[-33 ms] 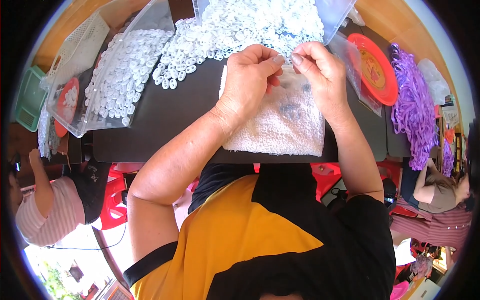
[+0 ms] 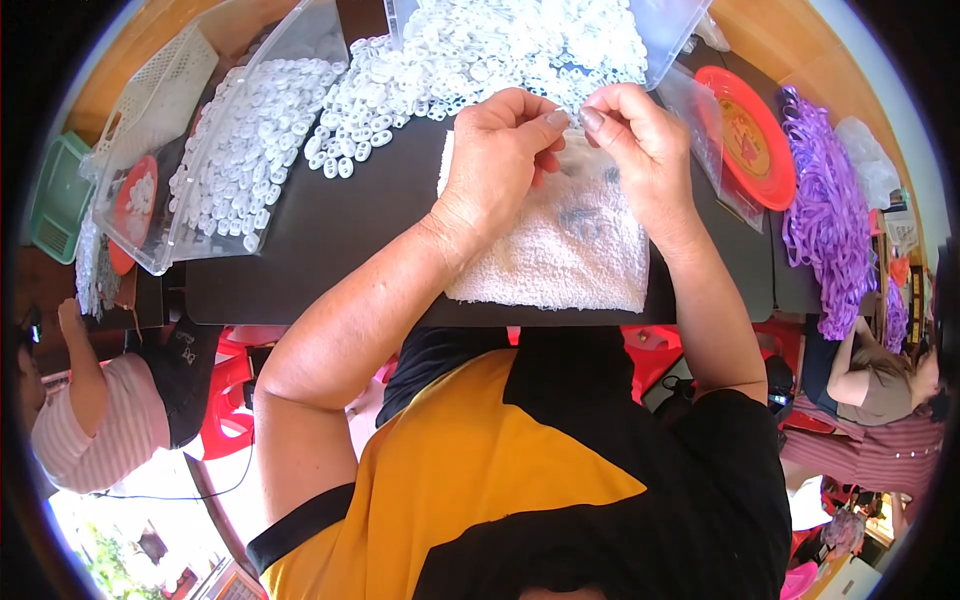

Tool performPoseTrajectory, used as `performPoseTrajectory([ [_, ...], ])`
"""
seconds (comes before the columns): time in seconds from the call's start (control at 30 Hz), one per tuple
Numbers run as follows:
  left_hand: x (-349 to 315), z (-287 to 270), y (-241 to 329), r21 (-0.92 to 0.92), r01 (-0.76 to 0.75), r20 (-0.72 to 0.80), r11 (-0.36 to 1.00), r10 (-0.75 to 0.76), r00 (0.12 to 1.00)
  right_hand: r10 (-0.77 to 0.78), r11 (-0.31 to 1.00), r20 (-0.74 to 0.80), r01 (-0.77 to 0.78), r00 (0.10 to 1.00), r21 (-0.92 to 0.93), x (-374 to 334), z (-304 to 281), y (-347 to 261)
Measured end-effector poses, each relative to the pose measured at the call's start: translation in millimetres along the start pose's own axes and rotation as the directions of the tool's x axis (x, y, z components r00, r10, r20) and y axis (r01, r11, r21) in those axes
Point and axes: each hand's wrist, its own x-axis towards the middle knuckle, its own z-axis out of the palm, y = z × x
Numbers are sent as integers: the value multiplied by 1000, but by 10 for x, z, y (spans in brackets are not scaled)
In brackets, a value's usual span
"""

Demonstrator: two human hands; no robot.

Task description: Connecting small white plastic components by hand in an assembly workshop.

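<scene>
Above a white terry towel (image 2: 550, 265) I hold my two hands close together, both in a pinch. Thumb and forefinger of my left hand (image 2: 505, 150) are pressed together at the tips, with the other fingers curled below. My right hand (image 2: 640, 150) pinches likewise just beside it. Whatever sits between the fingertips is too small to make out. Just beyond them lies a big heap of small white oval pieces with holes (image 2: 500, 50), spilling from a tipped clear plastic bin (image 2: 685, 30) onto the dark table (image 2: 350, 225).
Left of the heap, another clear bin (image 2: 160, 262) holds more white pieces, near a white basket (image 2: 165, 85) and green basket (image 2: 62, 190). To the right are clear plastic bags (image 2: 690, 110), a red plate (image 2: 775, 175) and purple ribbon-like strands (image 2: 825, 200). People sit at both sides.
</scene>
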Motion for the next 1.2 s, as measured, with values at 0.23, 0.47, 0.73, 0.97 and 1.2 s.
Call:
performPoseTrajectory([
  [0.23,4,6,-44,21,-27,-10,999,27,1000,-65,995,6,65,998,-69,-22,22,10],
  [0.47,-4,17,-102,57,-82,-58,995,86,995,-72,996,-6,72,997,-61,-57,119,44],
  [0.73,9,11,-110,180,-134,-118,974,157,981,-18,1000,2,18,1000,-4,-52,208,55],
  [0.97,21,5,-92,99,-77,-101,992,87,991,61,995,-10,-60,998,80,-45,198,70],
  [1.2,24,5,-60,42,5,-102,999,0,995,-15,1000,-36,14,999,-28,-31,95,86],
])
